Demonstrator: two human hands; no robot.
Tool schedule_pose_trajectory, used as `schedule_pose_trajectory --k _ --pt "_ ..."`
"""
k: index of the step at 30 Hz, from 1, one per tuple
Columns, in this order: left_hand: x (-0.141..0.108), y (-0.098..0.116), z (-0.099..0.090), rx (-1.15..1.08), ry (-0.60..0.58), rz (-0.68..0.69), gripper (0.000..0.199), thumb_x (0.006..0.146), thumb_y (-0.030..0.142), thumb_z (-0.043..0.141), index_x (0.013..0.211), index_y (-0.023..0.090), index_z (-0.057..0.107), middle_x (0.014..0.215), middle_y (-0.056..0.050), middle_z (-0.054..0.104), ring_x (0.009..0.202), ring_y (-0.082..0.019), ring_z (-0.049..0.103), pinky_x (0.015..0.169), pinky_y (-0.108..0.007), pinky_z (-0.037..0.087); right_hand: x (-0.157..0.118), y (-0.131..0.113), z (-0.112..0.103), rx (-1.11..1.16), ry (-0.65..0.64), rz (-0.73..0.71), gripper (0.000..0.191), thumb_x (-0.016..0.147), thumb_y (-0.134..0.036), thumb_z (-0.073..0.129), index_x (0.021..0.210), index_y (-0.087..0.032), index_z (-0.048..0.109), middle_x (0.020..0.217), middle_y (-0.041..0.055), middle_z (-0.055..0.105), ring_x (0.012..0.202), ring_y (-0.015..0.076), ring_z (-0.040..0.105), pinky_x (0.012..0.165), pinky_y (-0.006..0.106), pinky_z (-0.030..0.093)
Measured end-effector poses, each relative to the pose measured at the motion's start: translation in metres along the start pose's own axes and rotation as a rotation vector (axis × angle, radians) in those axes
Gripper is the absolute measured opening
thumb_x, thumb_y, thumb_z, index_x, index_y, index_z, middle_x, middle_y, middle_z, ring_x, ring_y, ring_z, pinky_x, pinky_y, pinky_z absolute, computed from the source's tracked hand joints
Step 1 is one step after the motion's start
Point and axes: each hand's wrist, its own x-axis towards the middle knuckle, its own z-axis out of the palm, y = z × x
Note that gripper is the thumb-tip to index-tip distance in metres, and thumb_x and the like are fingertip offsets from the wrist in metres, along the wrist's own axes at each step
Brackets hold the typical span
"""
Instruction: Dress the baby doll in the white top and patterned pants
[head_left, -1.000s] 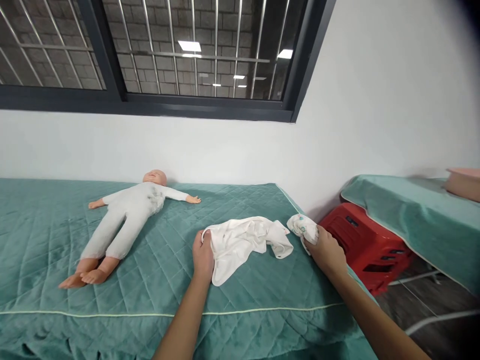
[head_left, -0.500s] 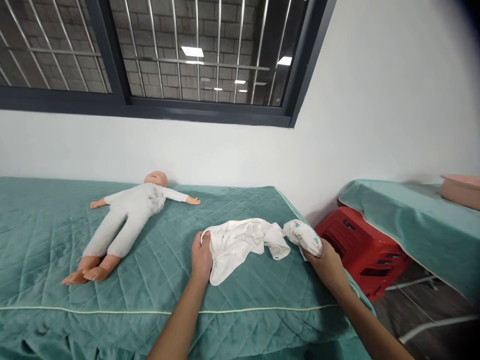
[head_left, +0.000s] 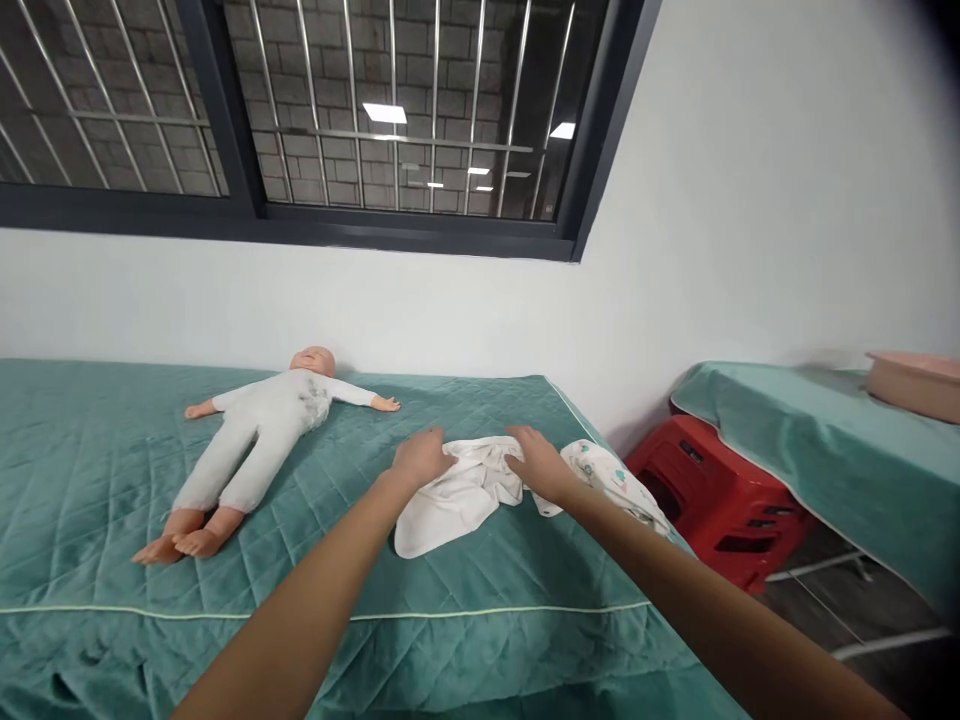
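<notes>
A crumpled white baby garment (head_left: 454, 510) lies on the green quilted cover (head_left: 300, 585) near its right end. My left hand (head_left: 424, 457) is closed on the garment's upper left edge. At its upper middle, my right hand (head_left: 541, 465) pinches the fabric between thumb and fingers. To the right of that hand lies a bunched white cloth part with green prints (head_left: 611, 475); my forearm partly hides where it meets the plain fabric. Further left, a baby doll (head_left: 262, 425) in a pale suit rests on its back, arms spread, with bare feet and hands.
A white wall and a dark-framed window (head_left: 412, 235) with metal bars stand behind the bed. Red plastic stools (head_left: 712, 500) are stacked off the right end. Beyond them, a green-covered table (head_left: 810, 420) carries a pink basin (head_left: 915, 385).
My right hand has let go of the printed part and moved left onto the plain fabric. My left hand has shifted up and slightly right along the garment. The doll stays put.
</notes>
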Motion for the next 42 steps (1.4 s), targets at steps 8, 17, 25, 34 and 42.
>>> schedule_pose_trajectory --k 8,17,25,34,42 --pt "-0.013 0.001 0.003 0.192 -0.02 0.019 0.04 0.09 0.038 0.055 0.122 0.015 0.061 0.128 -0.017 0.061 0.126 -0.036 0.051 0.099 -0.047 0.045 0.053 -0.044 -0.015 -0.141 -0.176 -0.131 0.028 0.092 -0.013 0.045 0.108 -0.017 0.067 0.106 0.0143 0.069 0.096 0.026 0.066 0.077 0.034 0.045" --pt "-0.022 0.009 -0.051 -0.029 0.223 0.262 0.027 0.093 0.028 0.05 0.114 0.024 0.065 0.106 -0.004 0.072 0.098 -0.022 0.066 0.085 -0.032 0.049 0.023 -0.063 -0.114 -0.263 0.121 -0.356 0.029 0.1 -0.028 0.039 0.116 -0.026 0.063 0.113 0.0047 0.062 0.081 0.0151 0.06 0.061 0.027 0.032" --pt "-0.057 0.009 -0.139 0.001 0.614 0.224 0.02 0.085 0.026 0.053 0.099 0.024 0.067 0.097 0.0 0.073 0.09 -0.022 0.065 0.079 -0.031 0.047 0.012 -0.034 -0.169 -0.276 0.243 -0.064 0.031 0.095 -0.021 0.036 0.102 -0.021 0.066 0.103 0.006 0.068 0.087 0.0213 0.063 0.062 0.03 0.038" --pt "-0.111 -0.047 -0.133 -0.091 0.578 -0.087 0.028 0.085 0.038 0.051 0.105 0.026 0.066 0.094 0.0 0.074 0.089 -0.022 0.067 0.075 -0.028 0.048 -0.032 0.006 -0.149 0.424 0.2 0.134 0.029 0.089 -0.033 0.047 0.103 -0.025 0.072 0.11 0.0013 0.073 0.102 0.0248 0.066 0.087 0.034 0.05" --pt "-0.064 -0.055 -0.085 0.377 0.258 -0.24 0.034 0.092 0.036 0.042 0.115 0.021 0.063 0.112 -0.012 0.07 0.101 -0.031 0.064 0.082 -0.04 0.049 0.013 -0.004 -0.065 0.225 0.025 0.205 0.038 0.089 -0.019 0.042 0.118 -0.022 0.065 0.124 0.0081 0.067 0.112 0.0263 0.061 0.095 0.039 0.046"
